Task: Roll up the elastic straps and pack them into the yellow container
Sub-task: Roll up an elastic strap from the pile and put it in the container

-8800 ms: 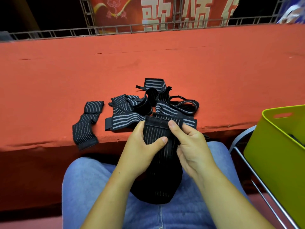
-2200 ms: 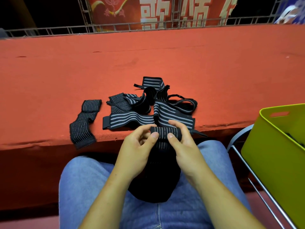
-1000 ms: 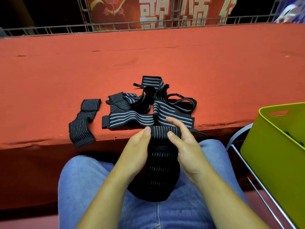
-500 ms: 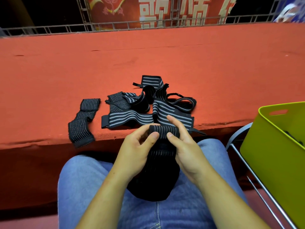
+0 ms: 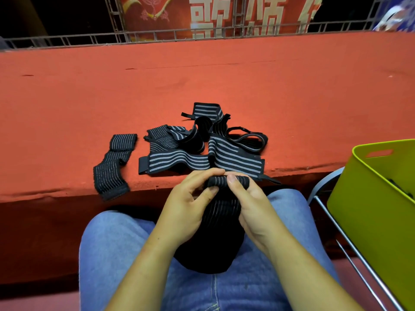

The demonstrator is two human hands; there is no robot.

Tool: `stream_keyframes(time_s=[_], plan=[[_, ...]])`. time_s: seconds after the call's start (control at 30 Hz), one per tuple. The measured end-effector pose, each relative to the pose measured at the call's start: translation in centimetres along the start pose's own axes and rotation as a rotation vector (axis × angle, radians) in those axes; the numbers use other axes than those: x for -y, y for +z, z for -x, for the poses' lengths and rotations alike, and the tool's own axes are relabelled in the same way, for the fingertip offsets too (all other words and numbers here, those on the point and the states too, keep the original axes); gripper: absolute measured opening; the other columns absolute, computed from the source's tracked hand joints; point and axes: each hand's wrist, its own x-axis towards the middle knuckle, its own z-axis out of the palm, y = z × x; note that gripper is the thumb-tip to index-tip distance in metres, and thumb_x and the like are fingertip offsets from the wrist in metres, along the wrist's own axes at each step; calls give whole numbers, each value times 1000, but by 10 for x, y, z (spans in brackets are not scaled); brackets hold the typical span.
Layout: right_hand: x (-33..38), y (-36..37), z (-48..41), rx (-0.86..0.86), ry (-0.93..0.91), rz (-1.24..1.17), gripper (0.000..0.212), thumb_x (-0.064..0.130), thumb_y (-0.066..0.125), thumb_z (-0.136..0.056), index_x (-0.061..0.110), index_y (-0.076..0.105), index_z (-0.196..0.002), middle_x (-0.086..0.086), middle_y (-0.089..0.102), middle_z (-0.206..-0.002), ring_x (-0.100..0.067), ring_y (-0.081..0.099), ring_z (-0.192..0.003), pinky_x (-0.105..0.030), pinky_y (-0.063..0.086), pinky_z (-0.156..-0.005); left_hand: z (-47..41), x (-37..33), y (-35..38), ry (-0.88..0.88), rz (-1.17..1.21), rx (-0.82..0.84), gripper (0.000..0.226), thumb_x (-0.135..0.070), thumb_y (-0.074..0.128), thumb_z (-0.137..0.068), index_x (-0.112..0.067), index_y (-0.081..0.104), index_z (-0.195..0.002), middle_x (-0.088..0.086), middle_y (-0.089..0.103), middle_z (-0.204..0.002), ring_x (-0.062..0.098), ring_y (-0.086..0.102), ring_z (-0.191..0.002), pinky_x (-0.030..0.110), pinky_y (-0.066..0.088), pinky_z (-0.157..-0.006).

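right now a black strap (image 5: 221, 212) is held over the lap, its top end rolled into a short tube that is pinched by the left hand (image 5: 186, 207) and the right hand (image 5: 252, 204); the rest hangs onto the jeans (image 5: 112, 243). more straps (image 5: 202, 145) are piled near the edge of the red table (image 5: 224, 81), one (image 5: 113, 163) set apart at the left. the yellow container (image 5: 370, 209) is placed on a chair (image 5: 323, 200) to the right.

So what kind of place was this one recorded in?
Probably the edge of an event stage, seemingly after dark: a red-carpeted platform, a metal truss railing behind it, and a red banner with large characters.
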Motion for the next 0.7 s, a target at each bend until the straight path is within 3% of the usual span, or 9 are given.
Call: stream_keyframes(time_s=[0.1,0.2,0.27,0.37,0.5,0.63,0.7], plan=[[6,-2,3,-10,-8,-48,19,24,69,-99,20,69,-118,-14,77,-119,-32,71,-119,-56,48,-113,2,-1,1,-104,99,70,53,-19,67,-100,-32,51,-149,-14,63,-139,4,56,-134,14,42,-107],[8,-3,4,14,-18,-21,23,18,67,-98,22,69,-120,-15,76,-122,-34,70,-121,-56,48,-113,1,-6,5,-253,198,88,64,-53,53,-99,-38,33,-158,-23,57,-143,-18,48,-130,1,37,-99],[7,-1,5,33,-31,19,26,16,66,-99,22,67,-124,-13,74,-125,-33,67,-125,-55,46,-115,0,-10,8,-286,180,76,72,-64,39,-93,-43,27,-160,-31,49,-144,-33,39,-122,-6,30,-94],[5,1,6,71,-31,38,34,24,65,-94,28,66,-128,-10,74,-127,-29,67,-126,-52,45,-117,1,-12,13,-321,173,52,65,-64,33,-98,-50,20,-160,-28,38,-152,-31,36,-123,-1,24,-99],[5,0,3,95,-35,109,37,39,62,-94,38,64,-131,-2,72,-134,-20,63,-132,-52,41,-120,1,-10,16,-324,148,54,54,-50,34,-109,-50,18,-160,-26,39,-154,-39,31,-119,-8,25,-94],[3,-4,1,60,-115,203,33,36,61,-96,42,65,-128,5,70,-137,-14,61,-133,-50,40,-121,-1,-10,10,-338,129,109,64,-61,33,-103,-51,9,-162,-33,20,-161,-26,23,-139,-3,17,-102],[4,-6,-1,34,-138,199,33,37,62,-94,44,66,-127,5,69,-138,-15,59,-135,-51,39,-122,-1,-9,10,-311,146,102,75,-67,32,-94,-47,11,-162,-42,18,-154,-37,19,-130,-5,16,-102]])
